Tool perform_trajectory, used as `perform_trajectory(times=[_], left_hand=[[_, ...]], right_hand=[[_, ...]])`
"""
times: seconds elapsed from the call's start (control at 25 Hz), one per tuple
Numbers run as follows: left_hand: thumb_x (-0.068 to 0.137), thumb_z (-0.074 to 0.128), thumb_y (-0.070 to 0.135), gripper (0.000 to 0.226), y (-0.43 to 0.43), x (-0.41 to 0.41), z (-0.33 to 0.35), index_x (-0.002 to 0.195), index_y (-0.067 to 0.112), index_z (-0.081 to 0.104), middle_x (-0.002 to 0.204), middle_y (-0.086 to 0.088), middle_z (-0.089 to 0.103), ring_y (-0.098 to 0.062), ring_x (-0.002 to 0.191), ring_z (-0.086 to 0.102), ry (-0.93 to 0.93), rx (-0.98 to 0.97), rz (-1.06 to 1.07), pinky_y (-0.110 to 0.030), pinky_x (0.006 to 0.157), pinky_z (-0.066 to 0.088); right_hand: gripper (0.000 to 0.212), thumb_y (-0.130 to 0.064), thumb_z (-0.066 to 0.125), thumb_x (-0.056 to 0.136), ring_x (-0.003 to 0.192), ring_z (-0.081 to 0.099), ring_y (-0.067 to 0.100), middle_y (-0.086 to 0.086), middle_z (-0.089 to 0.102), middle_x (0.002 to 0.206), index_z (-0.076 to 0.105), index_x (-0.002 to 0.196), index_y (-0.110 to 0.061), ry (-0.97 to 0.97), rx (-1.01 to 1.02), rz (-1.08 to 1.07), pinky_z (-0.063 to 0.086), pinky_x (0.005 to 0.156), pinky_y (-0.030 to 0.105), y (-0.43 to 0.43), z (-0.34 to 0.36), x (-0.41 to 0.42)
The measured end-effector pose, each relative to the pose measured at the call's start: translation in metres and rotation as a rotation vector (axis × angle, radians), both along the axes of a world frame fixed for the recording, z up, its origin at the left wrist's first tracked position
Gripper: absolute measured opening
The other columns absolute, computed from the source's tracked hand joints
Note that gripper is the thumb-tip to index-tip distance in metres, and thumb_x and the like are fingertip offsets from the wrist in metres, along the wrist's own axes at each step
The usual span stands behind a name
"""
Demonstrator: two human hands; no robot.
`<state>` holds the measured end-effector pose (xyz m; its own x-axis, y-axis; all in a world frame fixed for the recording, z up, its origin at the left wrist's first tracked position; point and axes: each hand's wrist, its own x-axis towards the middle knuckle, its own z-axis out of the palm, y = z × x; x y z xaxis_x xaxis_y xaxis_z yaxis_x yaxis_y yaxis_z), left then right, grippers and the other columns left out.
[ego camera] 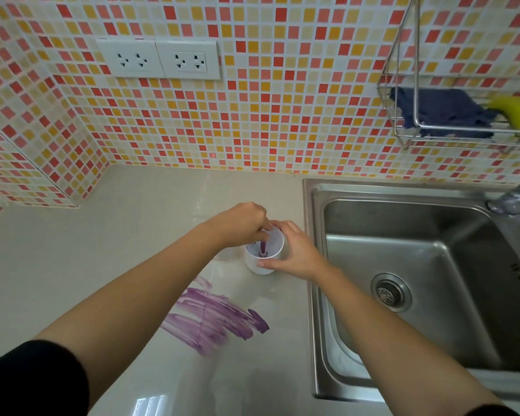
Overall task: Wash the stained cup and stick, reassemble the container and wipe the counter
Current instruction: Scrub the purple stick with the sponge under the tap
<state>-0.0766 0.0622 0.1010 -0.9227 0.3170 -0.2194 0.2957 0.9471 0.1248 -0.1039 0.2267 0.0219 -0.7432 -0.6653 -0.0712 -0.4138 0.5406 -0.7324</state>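
Mosaic tiles [282,115] in red, orange and cream fill the wall on my feed, above a pale glossy counter [102,250]. On the right of the counter is a steel sink [403,265] with its drain [390,292] near the middle and a tap [514,196] at the far right edge. A wire rack [415,70] hangs on the wall above the sink, holding a dark blue cloth [442,111] and something yellow [517,111] I cannot identify. Two white double sockets [158,59] sit side by side at upper left. A broad purple smear [213,316] streaks the counter between my view of the two forearms. Beyond it, near the sink's left rim, a white cup [257,262] stands upright. The right hand [294,250] wraps its fingers and thumb around the cup's side. The left hand [240,225] is curled over the rim, pinching the top of a purple-stained stick [262,250] that reaches down inside the cup.
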Motion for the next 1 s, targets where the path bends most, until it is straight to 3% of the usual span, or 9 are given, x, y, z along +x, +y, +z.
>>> perform_trajectory(times=[0.2, 0.4, 0.48, 0.56, 0.64, 0.72, 0.84, 1.0], left_hand=[[0.095, 0.046, 0.022, 0.029, 0.006, 0.000, 0.001, 0.100, 0.008, 0.070, 0.095, -0.010, 0.069, -0.023, 0.086, 0.060, -0.014, -0.082, 0.005, -0.032, 0.078, 0.049], [0.094, 0.050, 0.022, 0.027, 0.009, -0.005, 0.035, 0.104, 0.007, 0.070, 0.103, -0.008, 0.071, -0.021, 0.093, 0.061, 0.036, 0.014, 0.101, -0.030, 0.084, 0.050], [0.092, 0.054, 0.022, 0.025, 0.010, -0.004, 0.059, 0.105, 0.007, 0.070, 0.102, -0.007, 0.072, -0.019, 0.091, 0.062, 0.115, 0.083, 0.122, -0.026, 0.081, 0.048], [0.091, 0.058, 0.023, 0.023, 0.017, -0.003, 0.078, 0.102, 0.009, 0.072, 0.097, -0.004, 0.073, -0.015, 0.083, 0.062, 0.210, 0.173, 0.124, -0.021, 0.074, 0.046], [0.088, 0.061, 0.024, 0.020, 0.031, -0.001, 0.084, 0.099, 0.013, 0.074, 0.086, 0.002, 0.072, -0.009, 0.073, 0.058, 0.264, 0.329, 0.139, -0.011, 0.065, 0.040], [0.087, 0.063, 0.025, 0.016, 0.058, -0.005, 0.077, 0.094, 0.016, 0.075, 0.076, 0.006, 0.069, -0.008, 0.066, 0.057, 0.223, 0.603, 0.230, -0.008, 0.059, 0.039], [0.086, 0.064, 0.023, 0.013, 0.115, -0.015, 0.054, 0.087, 0.015, 0.074, 0.072, 0.002, 0.068, -0.010, 0.067, 0.059, 0.054, 1.135, 0.471, -0.018, 0.066, 0.050], [0.087, 0.063, 0.018, 0.017, 0.192, -0.022, 0.037, 0.086, 0.003, 0.071, 0.067, -0.003, 0.060, -0.011, 0.065, 0.053, -0.104, 1.499, 0.686, -0.020, 0.065, 0.046]], right_hand=[[0.093, -0.057, 0.077, 0.061, 0.120, 0.045, 0.016, -0.002, 0.044, 0.135, 0.037, 0.137, -0.021, 0.005, 0.005, -0.014, 0.041, 0.101, 0.036, -0.003, -0.002, -0.005], [0.094, -0.051, 0.081, 0.059, 0.120, 0.045, 0.017, -0.001, 0.042, 0.134, 0.035, 0.135, -0.023, 0.011, 0.032, 0.006, 0.041, 0.097, 0.032, -0.005, 0.000, -0.005], [0.106, -0.044, 0.082, 0.059, 0.129, 0.036, 0.017, 0.001, 0.031, 0.143, 0.023, 0.143, -0.021, -0.014, 0.053, 0.034, 0.036, 0.106, 0.036, 0.003, 0.000, -0.004], [0.103, -0.023, 0.077, 0.065, 0.136, 0.030, 0.016, 0.001, 0.024, 0.149, 0.014, 0.147, -0.022, -0.020, 0.018, -0.038, 0.032, 0.109, 0.034, 0.023, 0.006, -0.007], [0.088, 0.000, 0.065, 0.069, 0.132, 0.037, 0.015, 0.003, 0.034, 0.143, 0.025, 0.145, -0.019, 0.076, -0.112, -0.226, 0.036, 0.105, 0.028, 0.053, 0.020, -0.014], [0.071, 0.011, 0.055, 0.070, 0.120, 0.047, 0.014, 0.003, 0.047, 0.129, 0.042, 0.135, -0.014, 0.233, -0.237, -0.469, 0.043, 0.095, 0.022, 0.093, 0.046, -0.024], [0.054, 0.016, 0.049, 0.071, 0.102, 0.051, 0.013, 0.007, 0.054, 0.111, 0.053, 0.120, -0.005, 0.467, -0.383, -0.737, 0.038, 0.074, 0.003, 0.157, 0.095, -0.042], [0.036, 0.007, 0.049, 0.075, 0.096, 0.047, 0.016, 0.011, 0.052, 0.104, 0.054, 0.110, 0.002, 0.793, -0.392, -0.843, 0.031, 0.083, 0.003, 0.231, 0.157, -0.084]])
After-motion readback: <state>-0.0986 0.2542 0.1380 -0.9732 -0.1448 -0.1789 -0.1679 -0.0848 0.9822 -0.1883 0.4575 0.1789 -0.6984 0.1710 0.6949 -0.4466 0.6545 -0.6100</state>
